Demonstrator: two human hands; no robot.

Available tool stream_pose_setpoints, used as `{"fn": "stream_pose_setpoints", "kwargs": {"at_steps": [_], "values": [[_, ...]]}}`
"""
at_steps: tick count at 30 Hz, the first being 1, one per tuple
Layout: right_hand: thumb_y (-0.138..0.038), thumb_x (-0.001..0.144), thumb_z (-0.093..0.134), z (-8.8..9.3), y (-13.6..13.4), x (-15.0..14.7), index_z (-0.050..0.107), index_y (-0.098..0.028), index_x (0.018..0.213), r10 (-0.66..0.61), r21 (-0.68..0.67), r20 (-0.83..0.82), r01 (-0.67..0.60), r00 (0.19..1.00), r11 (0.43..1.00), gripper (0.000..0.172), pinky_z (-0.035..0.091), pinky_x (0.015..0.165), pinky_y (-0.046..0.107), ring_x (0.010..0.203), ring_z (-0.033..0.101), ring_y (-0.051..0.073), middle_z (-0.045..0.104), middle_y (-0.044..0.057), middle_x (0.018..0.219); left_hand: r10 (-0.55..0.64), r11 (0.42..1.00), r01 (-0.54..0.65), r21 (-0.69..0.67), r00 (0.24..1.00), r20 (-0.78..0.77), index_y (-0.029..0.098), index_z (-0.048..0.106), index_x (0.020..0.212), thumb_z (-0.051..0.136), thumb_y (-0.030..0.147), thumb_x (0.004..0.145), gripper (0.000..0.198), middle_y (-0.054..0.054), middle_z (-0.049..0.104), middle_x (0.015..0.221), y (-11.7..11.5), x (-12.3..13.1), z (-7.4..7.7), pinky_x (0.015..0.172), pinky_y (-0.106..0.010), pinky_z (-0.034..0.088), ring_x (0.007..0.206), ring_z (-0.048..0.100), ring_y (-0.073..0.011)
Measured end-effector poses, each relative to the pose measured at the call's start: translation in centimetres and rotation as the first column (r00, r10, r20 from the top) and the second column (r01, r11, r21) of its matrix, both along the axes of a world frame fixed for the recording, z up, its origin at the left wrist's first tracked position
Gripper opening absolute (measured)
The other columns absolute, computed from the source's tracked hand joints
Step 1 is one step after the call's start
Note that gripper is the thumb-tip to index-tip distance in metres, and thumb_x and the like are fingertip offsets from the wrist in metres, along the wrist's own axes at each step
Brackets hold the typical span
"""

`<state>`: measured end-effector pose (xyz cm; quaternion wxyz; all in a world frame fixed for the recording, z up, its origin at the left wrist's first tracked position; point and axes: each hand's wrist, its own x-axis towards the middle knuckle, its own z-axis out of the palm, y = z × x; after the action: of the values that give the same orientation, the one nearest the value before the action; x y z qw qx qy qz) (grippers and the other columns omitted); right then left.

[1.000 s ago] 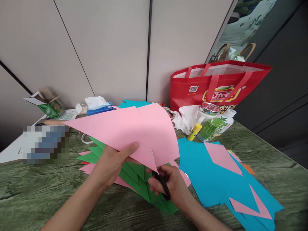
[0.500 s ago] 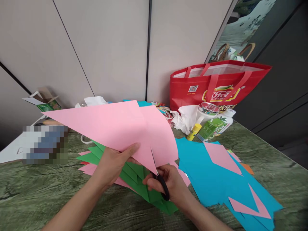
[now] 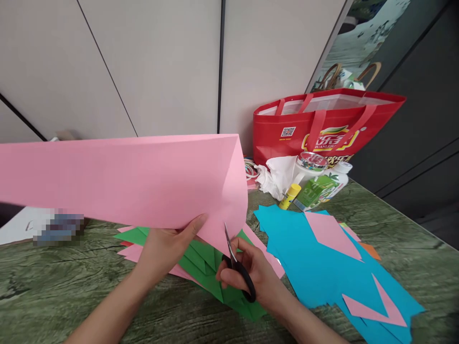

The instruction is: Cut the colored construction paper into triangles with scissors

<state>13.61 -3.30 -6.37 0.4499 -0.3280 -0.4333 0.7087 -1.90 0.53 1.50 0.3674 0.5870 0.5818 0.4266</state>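
A large sheet of pink paper (image 3: 143,181) is raised over the table, its right end curling up. My left hand (image 3: 172,243) pinches its lower edge, thumb on top and fingers underneath. In my right hand (image 3: 251,267) is a pair of scissors with black handles (image 3: 245,282). Their blades lie at the paper's lower right edge, the tip against the pink surface. Underneath both hands is a pile of green paper pieces (image 3: 215,282) with pink sheets among them.
On the right lie blue sheets (image 3: 304,267) with pink offcuts (image 3: 333,234) on them. Behind stand a yellow glue stick (image 3: 289,197), a green box (image 3: 315,191), a jar (image 3: 311,165), crumpled tissue (image 3: 278,177) and a red bag (image 3: 322,124). A pixelated area is at left.
The pink sheet has swung and unfolded leftward, its left end now running out of view and its right end curling. The scissors have shifted slightly, with more of the blades showing.
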Motion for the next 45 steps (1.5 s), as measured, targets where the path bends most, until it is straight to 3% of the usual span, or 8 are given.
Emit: {"fn": "stream_pose_setpoints", "kwargs": {"at_steps": [2,6,10,17,23,28,33,45], "values": [[-0.029,0.062,0.074,0.1,0.1,0.0,0.037,-0.02,0.072,0.002,0.011,-0.011,-0.002,1.0,1.0,0.04,0.037,0.047,0.018,0.049,0.052,0.007,0.059,-0.004,0.059,-0.028,0.997,0.034,-0.064,0.996,0.09,0.018,0.067,0.071,0.064,0.036,0.066,0.02,-0.004,0.07,0.061,0.1,-0.1,-0.4,0.073,-0.033,0.051,0.08,0.064,-0.0259],[-0.027,0.063,0.073,0.5,0.1,0.0,0.041,-0.019,0.094,-0.01,0.012,0.012,0.01,1.0,1.0,0.045,0.04,0.049,0.02,0.052,0.053,0.009,0.061,-0.003,0.061,-0.071,0.99,0.109,-0.087,0.933,0.354,0.018,0.064,0.089,0.066,0.03,0.067,0.026,-0.003,0.07,0.083,0.3,0.0,-1.3,0.071,-0.03,0.051,0.085,0.062,-0.0216],[-0.028,0.065,0.071,0.6,0.1,-0.1,0.044,-0.017,0.097,-0.027,0.027,0.006,0.027,1.0,0.999,0.044,0.042,0.054,0.022,0.055,0.053,0.01,0.061,-0.001,0.064,-0.083,0.98,0.15,-0.127,0.9,0.428,0.016,0.061,0.094,0.066,0.028,0.067,0.03,-0.004,0.068,0.09,0.1,0.3,-1.5,0.066,-0.03,0.052,0.08,0.062,-0.0201],[-0.026,0.068,0.068,0.6,-0.2,0.0,0.054,-0.015,0.083,-0.077,0.107,0.051,0.071,0.996,0.992,0.023,0.041,0.058,0.023,0.062,0.052,0.011,0.06,0.001,0.069,-0.074,0.989,0.114,-0.093,0.932,0.356,0.019,0.058,0.104,0.066,0.029,0.067,0.039,-0.005,0.066,0.104,0.1,0.3,-1.7,0.081,-0.031,0.048,0.096,0.058,-0.0215],[-0.025,0.064,0.07,0.8,-0.2,-0.1,0.055,-0.015,0.082,-0.1,0.106,0.09,0.09,0.991,0.99,0.026,0.039,0.057,0.023,0.061,0.049,0.012,0.057,0.0,0.068,-0.066,0.992,0.098,-0.078,0.94,0.335,0.02,0.057,0.108,0.066,0.028,0.067,0.043,-0.004,0.063,0.111,0.1,0.5,-1.8,0.085,-0.03,0.046,0.099,0.057,-0.0204],[-0.022,0.055,0.077,0.6,-0.2,0.0,0.055,-0.017,0.081,-0.095,0.082,0.068,0.089,0.993,0.993,0.034,0.037,0.054,0.022,0.056,0.045,0.011,0.056,-0.002,0.065,-0.052,0.971,0.152,-0.184,0.887,0.459,0.016,0.055,0.108,0.066,0.027,0.066,0.045,-0.006,0.067,0.098,-0.1,0.7,-1.2,0.066,-0.031,0.054,0.085,0.062,-0.0212],[-0.021,0.058,0.075,0.8,-0.2,0.0,0.056,-0.017,0.083,-0.082,0.09,0.07,0.075,0.994,0.993,0.032,0.037,0.054,0.022,0.057,0.045,0.011,0.055,-0.003,0.065,-0.064,0.952,0.194,-0.235,0.882,0.468,0.015,0.061,0.093,0.067,0.027,0.065,0.03,-0.003,0.069,0.071,-0.1,0.7,-0.9,0.046,-0.029,0.053,0.069,0.064,-0.0226],[-0.019,0.063,0.072,0.3,-0.2,-0.1,0.056,-0.017,0.082,-0.15,0.122,0.098,0.137,0.984,0.983,0.025,0.038,0.053,0.021,0.056,0.044,0.01,0.052,-0.004,0.064,-0.062,0.961,0.165,-0.223,0.91,0.41,0.017,0.062,0.085,0.065,0.03,0.068,0.021,-0.004,0.07,0.079,-0.5,0.7,-1.4,0.055,-0.034,0.054,0.053,0.063,-0.0187]]}}
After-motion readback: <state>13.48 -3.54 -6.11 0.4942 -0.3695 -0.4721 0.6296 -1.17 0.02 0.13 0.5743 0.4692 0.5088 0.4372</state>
